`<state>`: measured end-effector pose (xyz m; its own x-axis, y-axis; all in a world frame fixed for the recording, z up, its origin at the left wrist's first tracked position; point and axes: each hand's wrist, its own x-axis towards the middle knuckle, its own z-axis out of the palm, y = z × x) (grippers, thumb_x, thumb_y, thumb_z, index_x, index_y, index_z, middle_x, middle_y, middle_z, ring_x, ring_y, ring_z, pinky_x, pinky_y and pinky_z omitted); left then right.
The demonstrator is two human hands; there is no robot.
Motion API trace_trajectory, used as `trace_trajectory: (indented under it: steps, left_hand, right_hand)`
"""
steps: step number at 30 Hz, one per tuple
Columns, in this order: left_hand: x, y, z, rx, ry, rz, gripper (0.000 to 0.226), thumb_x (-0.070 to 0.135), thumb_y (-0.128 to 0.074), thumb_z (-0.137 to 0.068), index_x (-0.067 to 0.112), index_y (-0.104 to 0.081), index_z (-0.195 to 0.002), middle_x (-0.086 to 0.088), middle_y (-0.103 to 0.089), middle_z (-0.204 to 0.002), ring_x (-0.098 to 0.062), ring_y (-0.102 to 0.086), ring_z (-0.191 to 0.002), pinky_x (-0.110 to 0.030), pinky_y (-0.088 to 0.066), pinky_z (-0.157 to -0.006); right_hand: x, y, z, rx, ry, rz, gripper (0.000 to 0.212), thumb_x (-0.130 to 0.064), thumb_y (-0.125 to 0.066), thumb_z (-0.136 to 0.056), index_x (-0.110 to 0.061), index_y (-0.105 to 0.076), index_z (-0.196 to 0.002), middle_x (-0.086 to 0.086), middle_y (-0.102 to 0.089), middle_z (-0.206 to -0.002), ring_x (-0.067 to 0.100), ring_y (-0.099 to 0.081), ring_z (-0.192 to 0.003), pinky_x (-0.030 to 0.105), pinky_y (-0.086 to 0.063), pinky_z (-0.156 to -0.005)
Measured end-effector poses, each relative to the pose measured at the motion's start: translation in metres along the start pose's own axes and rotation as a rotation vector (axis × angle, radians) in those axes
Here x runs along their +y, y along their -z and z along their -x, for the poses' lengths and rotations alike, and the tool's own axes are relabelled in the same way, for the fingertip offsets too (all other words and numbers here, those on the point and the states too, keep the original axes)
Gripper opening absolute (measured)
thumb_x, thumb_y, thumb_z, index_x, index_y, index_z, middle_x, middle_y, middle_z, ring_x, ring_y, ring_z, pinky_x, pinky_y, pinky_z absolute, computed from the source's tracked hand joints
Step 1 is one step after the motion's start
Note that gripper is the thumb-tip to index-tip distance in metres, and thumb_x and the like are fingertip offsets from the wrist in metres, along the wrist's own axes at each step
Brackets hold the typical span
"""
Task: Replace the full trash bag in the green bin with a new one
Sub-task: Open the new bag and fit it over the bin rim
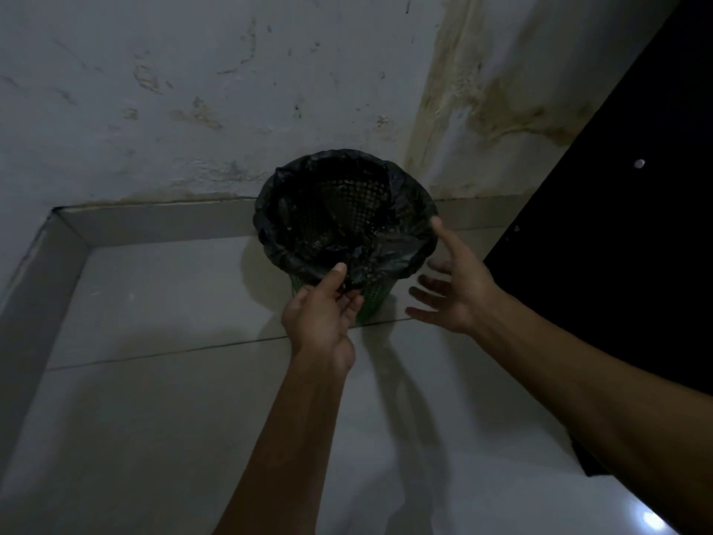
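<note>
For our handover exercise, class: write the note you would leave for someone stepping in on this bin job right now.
Left hand: pinches the black bag at the near rim, thumb on top.
Right hand: open, fingers spread, beside the right rim, holding nothing.
Green bin: on the tiled floor by the wall corner; bag folded over its rim, mesh showing through inside.
Done: a bag lines the bin and looks empty.
Left: probably tidy the bag edge round the rim; no full bag is in view.

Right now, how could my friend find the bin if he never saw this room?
Look where the stained white wall meets the pale tiled floor. The green mesh bin stands there, nothing else beside it, with a black bag folded over its rim.
</note>
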<state>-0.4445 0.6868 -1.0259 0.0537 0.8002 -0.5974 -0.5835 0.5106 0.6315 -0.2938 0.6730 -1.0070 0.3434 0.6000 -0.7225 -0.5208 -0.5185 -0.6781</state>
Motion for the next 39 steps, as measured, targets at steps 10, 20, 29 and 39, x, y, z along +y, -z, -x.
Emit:
trace_trajectory:
  steps: [10, 20, 29, 39]
  left_hand:
    - [-0.002, 0.003, 0.001, -0.024, -0.016, 0.014, 0.015, 0.007, -0.069, -0.084, 0.013, -0.057, -0.078, -0.004, -0.062, -0.075, -0.021, -0.061, -0.068, -0.031, -0.053, -0.063]
    - [-0.002, 0.003, 0.000, -0.037, -0.012, 0.015, 0.008, 0.006, -0.067, -0.086, 0.012, -0.063, -0.083, -0.007, -0.066, -0.084, -0.023, -0.062, -0.075, -0.032, -0.054, -0.068]
    - [-0.002, 0.001, 0.003, -0.011, -0.013, 0.015, 0.009, 0.008, -0.067, -0.086, 0.009, -0.059, -0.082, -0.008, -0.064, -0.083, -0.023, -0.062, -0.075, -0.032, -0.054, -0.068]
    - [-0.004, 0.001, 0.002, 0.006, -0.016, 0.006, 0.010, 0.010, -0.067, -0.086, 0.008, -0.059, -0.080, -0.009, -0.066, -0.080, -0.023, -0.064, -0.074, -0.030, -0.057, -0.065]
  right_hand:
    - [-0.034, -0.036, -0.001, 0.181, 1.251, 1.062, 0.017, -0.015, -0.062, -0.075, -0.019, -0.067, -0.091, 0.006, -0.064, -0.096, 0.022, -0.060, -0.088, 0.034, -0.052, -0.075]
    - [-0.054, -0.102, -0.023, -0.266, 0.326, 2.354, 0.043, -0.031, -0.035, -0.102, -0.015, -0.042, -0.141, 0.011, -0.043, -0.144, 0.030, -0.051, -0.115, 0.033, -0.033, -0.082]
    - [-0.052, -0.103, -0.026, -0.205, 0.411, 2.239, 0.023, -0.033, -0.047, -0.096, -0.017, -0.049, -0.112, 0.009, -0.052, -0.115, 0.027, -0.053, -0.094, 0.036, -0.042, -0.077]
    - [-0.028, -0.120, -0.059, -0.280, 0.243, 2.292, 0.054, -0.037, -0.039, -0.098, -0.022, -0.031, -0.148, 0.008, -0.035, -0.152, 0.029, -0.042, -0.131, 0.040, -0.036, -0.094]
